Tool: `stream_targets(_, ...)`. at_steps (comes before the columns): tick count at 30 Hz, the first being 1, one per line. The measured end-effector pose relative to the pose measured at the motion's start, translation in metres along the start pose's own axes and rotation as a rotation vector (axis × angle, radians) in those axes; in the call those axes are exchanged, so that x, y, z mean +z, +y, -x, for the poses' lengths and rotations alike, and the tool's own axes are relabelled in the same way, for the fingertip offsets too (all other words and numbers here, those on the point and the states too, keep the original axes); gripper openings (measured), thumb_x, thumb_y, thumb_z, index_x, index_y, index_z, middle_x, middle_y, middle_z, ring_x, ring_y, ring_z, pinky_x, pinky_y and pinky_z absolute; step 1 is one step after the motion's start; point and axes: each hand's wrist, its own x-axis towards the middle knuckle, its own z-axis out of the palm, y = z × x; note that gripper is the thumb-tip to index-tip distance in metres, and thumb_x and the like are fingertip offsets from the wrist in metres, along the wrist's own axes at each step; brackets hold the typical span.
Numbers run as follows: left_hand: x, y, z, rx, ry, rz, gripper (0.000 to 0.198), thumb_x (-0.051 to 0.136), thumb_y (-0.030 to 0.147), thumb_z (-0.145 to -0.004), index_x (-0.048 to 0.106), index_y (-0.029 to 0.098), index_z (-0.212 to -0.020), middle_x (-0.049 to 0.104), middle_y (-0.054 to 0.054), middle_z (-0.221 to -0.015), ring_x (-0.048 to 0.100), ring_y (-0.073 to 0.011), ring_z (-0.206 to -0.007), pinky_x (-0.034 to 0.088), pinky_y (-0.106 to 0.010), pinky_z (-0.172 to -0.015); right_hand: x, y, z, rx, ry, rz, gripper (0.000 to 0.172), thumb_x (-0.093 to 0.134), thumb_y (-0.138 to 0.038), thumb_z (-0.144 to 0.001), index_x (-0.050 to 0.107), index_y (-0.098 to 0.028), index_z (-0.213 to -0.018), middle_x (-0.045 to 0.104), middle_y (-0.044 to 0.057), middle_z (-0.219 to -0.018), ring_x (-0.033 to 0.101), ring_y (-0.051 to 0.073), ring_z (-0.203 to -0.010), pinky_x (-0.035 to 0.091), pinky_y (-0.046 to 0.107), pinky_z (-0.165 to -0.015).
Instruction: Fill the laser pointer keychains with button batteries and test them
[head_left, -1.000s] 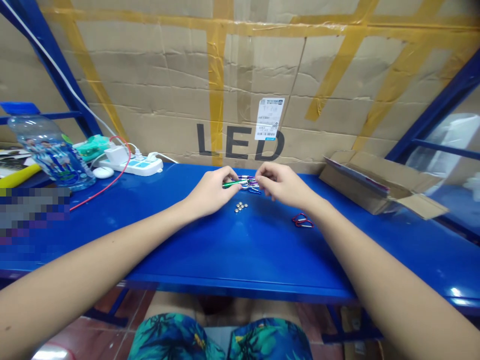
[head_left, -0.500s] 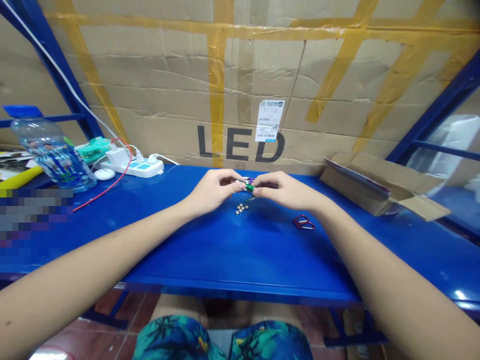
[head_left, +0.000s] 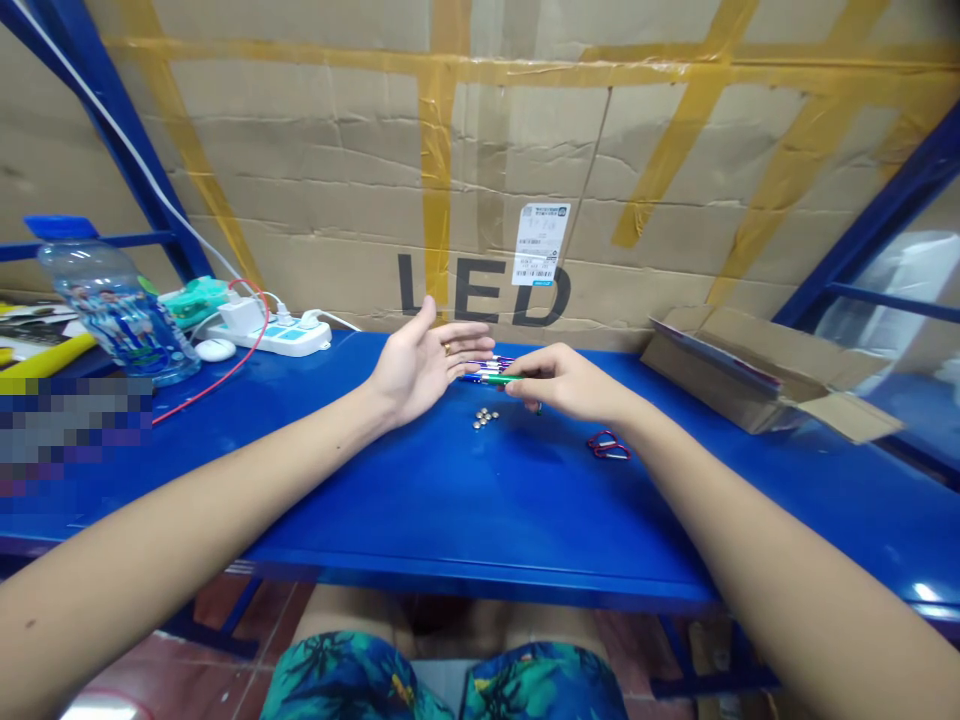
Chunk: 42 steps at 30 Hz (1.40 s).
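My left hand [head_left: 427, 362] is turned palm up with its fingers stretched out and holds nothing; a ring shows on one finger. Pinched between the fingertips of my right hand [head_left: 555, 382] is a green pen [head_left: 498, 379], its tip end pointing left toward my left hand. Several purple and white pens [head_left: 487, 364] lie just behind it, partly hidden by the fingers. Small round metal pieces [head_left: 484, 416] sit in a cluster on the blue table [head_left: 450, 500], nearer to me. Two red carabiners [head_left: 608, 445] lie below my right wrist.
A water bottle [head_left: 120, 305], a white power strip [head_left: 289, 334] and a red cable [head_left: 240, 370] are on the left. An open cardboard box [head_left: 712, 375] stands at the right. Behind the table rises a large taped carton [head_left: 315, 200].
My left hand has let go of the green object, turned palm up and opened. My right hand keeps hold of it, and more of the pen shows now.
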Motion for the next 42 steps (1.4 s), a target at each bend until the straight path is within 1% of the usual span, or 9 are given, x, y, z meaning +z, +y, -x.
stream_targets(3, -0.0024, 0.0005, -0.0004, -0.039, -0.015, 0.051, 0.082, 0.033, 0.076, -0.089, 0.066, 0.008, -0.120, 0.067, -0.023, -0.125, 0.060, -0.0338, -0.122, 0.053, -0.044, -0.096, 0.0007, 0.0002, -0.0004, 0.000, 0.004, 0.005, 0.021, 0.060, -0.034, -0.083, 0.067, -0.015, -0.077, 0.060, -0.001, -0.062, 0.053, 0.014, -0.058, 0.041, 0.028, -0.058)
stream_targets(7, -0.0017, -0.0007, 0.0001, -0.075, -0.022, 0.036, 0.082, 0.034, 0.077, -0.087, 0.066, 0.009, -0.120, 0.067, -0.023, -0.125, 0.061, -0.0354, -0.121, 0.053, -0.046, -0.094, -0.0001, -0.0007, 0.0000, 0.010, 0.043, 0.010, 0.022, 0.060, -0.033, -0.082, 0.071, -0.014, -0.084, 0.060, -0.001, -0.064, 0.052, 0.013, -0.056, 0.041, 0.027, -0.057)
stream_targets(13, -0.0017, -0.0027, 0.0007, -0.092, -0.009, 0.067, 0.078, 0.036, 0.075, -0.088, 0.066, 0.009, -0.118, 0.068, -0.023, -0.122, 0.063, -0.0349, -0.118, 0.053, -0.045, -0.093, -0.0026, -0.0020, 0.0018, 0.019, 0.097, 0.065, 0.023, 0.057, -0.034, -0.084, 0.069, -0.015, -0.079, 0.057, -0.002, -0.059, 0.051, 0.013, -0.054, 0.038, 0.027, -0.055)
stream_targets(22, -0.0004, -0.0044, 0.0012, -0.130, 0.011, 0.074, 0.074, 0.039, 0.073, -0.090, 0.069, 0.009, -0.111, 0.070, -0.023, -0.115, 0.065, -0.0328, -0.108, 0.053, -0.042, -0.087, -0.0040, -0.0023, 0.0018, 0.000, 0.093, 0.033, 0.024, 0.058, -0.036, -0.085, 0.070, -0.015, -0.081, 0.053, -0.003, -0.056, 0.048, 0.012, -0.051, 0.038, 0.027, -0.053)
stream_targets(27, 0.0006, -0.0039, 0.0018, -0.124, 0.001, 0.052, 0.073, 0.036, 0.073, -0.090, 0.070, 0.011, -0.108, 0.070, -0.022, -0.115, 0.065, -0.0323, -0.108, 0.054, -0.041, -0.083, -0.0023, 0.0004, 0.0009, -0.010, 0.069, 0.012, 0.022, 0.058, -0.034, -0.084, 0.069, -0.015, -0.084, 0.055, -0.003, -0.060, 0.049, 0.011, -0.051, 0.040, 0.027, -0.053)
stream_targets(30, -0.0004, -0.0053, 0.0014, -0.119, 0.000, 0.052, 0.072, 0.038, 0.072, -0.090, 0.070, 0.010, -0.107, 0.070, -0.022, -0.113, 0.065, -0.0319, -0.106, 0.054, -0.041, -0.081, -0.0020, 0.0016, 0.0003, -0.006, 0.060, 0.001, 0.023, 0.060, -0.035, -0.083, 0.071, -0.014, -0.085, 0.055, -0.002, -0.061, 0.049, 0.012, -0.052, 0.041, 0.027, -0.052)
stream_targets(36, -0.0026, -0.0073, 0.0006, -0.126, -0.017, 0.079, 0.066, 0.040, 0.070, -0.091, 0.071, 0.013, -0.104, 0.071, -0.020, -0.111, 0.066, -0.0296, -0.103, 0.054, -0.039, -0.081, -0.0020, 0.0017, 0.0010, -0.010, 0.085, 0.020, 0.026, 0.059, -0.037, -0.085, 0.071, -0.014, -0.087, 0.056, -0.002, -0.060, 0.049, 0.012, -0.051, 0.040, 0.027, -0.052)
stream_targets(42, -0.0022, -0.0057, 0.0003, -0.129, -0.012, 0.094, 0.065, 0.039, 0.069, -0.092, 0.071, 0.013, -0.102, 0.071, -0.018, -0.108, 0.066, -0.0283, -0.101, 0.053, -0.039, -0.080, -0.0012, 0.0029, 0.0012, -0.020, 0.053, 0.028, 0.029, 0.058, -0.037, -0.086, 0.073, -0.013, -0.093, 0.057, -0.002, -0.064, 0.050, 0.012, -0.053, 0.040, 0.027, -0.052)
